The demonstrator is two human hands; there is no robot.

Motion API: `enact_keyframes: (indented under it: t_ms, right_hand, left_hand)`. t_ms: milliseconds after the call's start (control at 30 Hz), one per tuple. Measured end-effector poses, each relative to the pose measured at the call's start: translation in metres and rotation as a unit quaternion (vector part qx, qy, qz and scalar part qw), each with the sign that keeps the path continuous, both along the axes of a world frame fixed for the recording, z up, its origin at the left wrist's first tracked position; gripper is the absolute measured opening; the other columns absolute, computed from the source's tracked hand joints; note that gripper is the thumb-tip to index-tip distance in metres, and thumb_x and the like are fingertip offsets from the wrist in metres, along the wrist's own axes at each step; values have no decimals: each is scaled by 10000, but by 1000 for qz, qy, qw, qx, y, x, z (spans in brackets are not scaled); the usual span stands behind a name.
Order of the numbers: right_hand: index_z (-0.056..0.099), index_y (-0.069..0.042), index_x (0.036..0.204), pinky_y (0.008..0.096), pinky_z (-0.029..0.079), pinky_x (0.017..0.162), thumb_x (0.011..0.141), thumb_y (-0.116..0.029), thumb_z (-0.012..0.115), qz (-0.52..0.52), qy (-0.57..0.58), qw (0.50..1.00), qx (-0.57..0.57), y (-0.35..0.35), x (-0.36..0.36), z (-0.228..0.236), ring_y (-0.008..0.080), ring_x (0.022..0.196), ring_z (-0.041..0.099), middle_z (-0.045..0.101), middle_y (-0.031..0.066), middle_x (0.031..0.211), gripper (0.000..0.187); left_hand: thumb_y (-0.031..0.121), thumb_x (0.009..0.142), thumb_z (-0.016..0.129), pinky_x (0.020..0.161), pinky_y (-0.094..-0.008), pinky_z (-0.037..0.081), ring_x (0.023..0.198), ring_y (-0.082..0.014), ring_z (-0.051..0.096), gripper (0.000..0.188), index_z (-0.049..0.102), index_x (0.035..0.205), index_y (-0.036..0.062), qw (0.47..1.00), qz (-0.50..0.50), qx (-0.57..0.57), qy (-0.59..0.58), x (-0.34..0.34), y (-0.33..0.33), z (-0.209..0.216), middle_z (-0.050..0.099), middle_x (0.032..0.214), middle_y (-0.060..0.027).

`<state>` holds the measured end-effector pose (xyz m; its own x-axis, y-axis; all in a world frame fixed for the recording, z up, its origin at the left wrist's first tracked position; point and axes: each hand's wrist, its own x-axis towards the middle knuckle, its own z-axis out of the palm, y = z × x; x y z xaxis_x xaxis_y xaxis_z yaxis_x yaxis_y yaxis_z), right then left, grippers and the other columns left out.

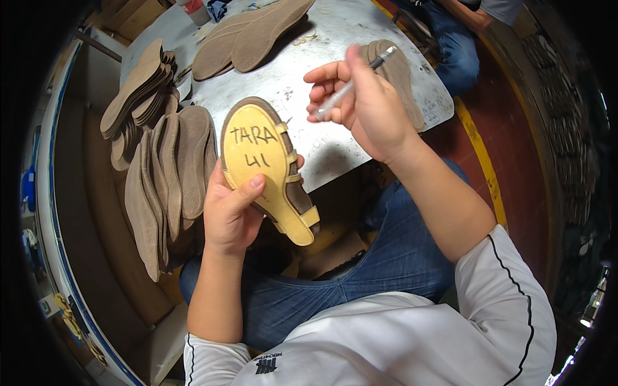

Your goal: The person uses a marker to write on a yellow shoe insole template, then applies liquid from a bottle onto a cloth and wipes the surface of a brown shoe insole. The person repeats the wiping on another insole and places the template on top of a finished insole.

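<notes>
My left hand [226,215] grips a yellow sole-shaped template [257,170], its thumb pressed on the face, which bears black handwriting. Small yellow tabs stick out along the template's right side. A brown insole [297,196] lies behind it, its edge showing around the rim and between the tabs. Up and to the right, my right hand [376,109] is raised over the table, fingers curled round a silver pen [338,100] with a dark ribbed grip. The pen is apart from the template. Blur softens the fingers of that hand.
Stacks of brown insoles [170,170] stand by the table's left edge. More insoles [257,35] lie at the back of the pale metal table [293,93], and another pile [400,83] sits behind my right hand. A seated person's jeans [456,55] show beyond the far right corner.
</notes>
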<state>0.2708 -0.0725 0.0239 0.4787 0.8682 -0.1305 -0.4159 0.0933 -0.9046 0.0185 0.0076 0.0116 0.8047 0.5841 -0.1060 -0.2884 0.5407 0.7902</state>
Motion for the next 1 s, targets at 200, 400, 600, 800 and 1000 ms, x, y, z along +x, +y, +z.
enact_keyframes:
  t_ms: [200, 400, 600, 800, 1000]
  right_hand:
    - [791, 29, 1208, 317, 642, 797, 1215, -637, 565, 96, -113, 987, 59, -24, 9, 26, 162, 830, 746, 771, 68, 971, 703]
    - [804, 33, 1251, 292, 640, 918, 1114, -131, 835, 111, -289, 943, 125, -30, -10, 37, 138, 1006, 789, 838, 78, 1098, 215]
    - [837, 17, 1149, 284, 580, 829, 1233, -230, 652, 14, -404, 910, 94, -19, 5, 21, 123, 898, 709, 791, 52, 995, 320]
    - [664, -10, 1510, 297, 589, 797, 1239, -219, 611, 27, -342, 939, -17, -26, 5, 26, 110, 837, 689, 765, 85, 975, 346]
    - [440, -75, 1762, 301, 630, 888, 1252, -399, 575, 148, -58, 982, 101, -22, 13, 36, 193, 1000, 788, 809, 231, 1288, 619]
  left_hand:
    - [68, 1093, 778, 1119, -605, 670, 1356, -481, 773, 652, 474, 1655, -63, 1000, 2, 19, -12, -7, 6, -1, 725, 1502, -276]
    - [99, 1081, 801, 1108, -587, 671, 1336, -467, 785, 648, 502, 1630, -70, 999, -24, 34, -19, -6, 9, -2, 759, 1433, -271]
    - [91, 1074, 805, 1111, -592, 672, 1335, -469, 785, 658, 499, 1634, -71, 999, -26, 34, 4, -5, 13, -4, 753, 1448, -266]
    - [107, 1092, 784, 1092, -646, 686, 1328, -456, 779, 615, 513, 1626, -33, 999, 2, 44, 20, -3, 13, -6, 741, 1444, -245]
    - [132, 1083, 802, 1098, -669, 674, 1337, -465, 777, 644, 510, 1640, -8, 998, -37, 55, 12, -8, 19, -7, 742, 1445, -247]
